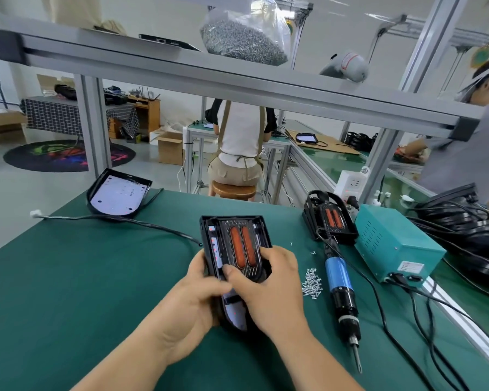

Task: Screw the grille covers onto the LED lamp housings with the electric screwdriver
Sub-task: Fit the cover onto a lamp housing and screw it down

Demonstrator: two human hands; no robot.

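Lengthwise away, lamp housing (210,241), rounded end near

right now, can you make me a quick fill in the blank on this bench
The left hand and right hand grip one LED lamp housing whose grille cover shows ____ orange bars.
The electric screwdriver lies to the ____ of both hands.
The loose screws lie between the right hand and the ____.
Missing: two; right; electric screwdriver.

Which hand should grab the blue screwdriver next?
Probably the right hand: the electric screwdriver and the loose screws lie on the mat just to its right, while the left hand grips the lamp housing from the far side and can steady it.
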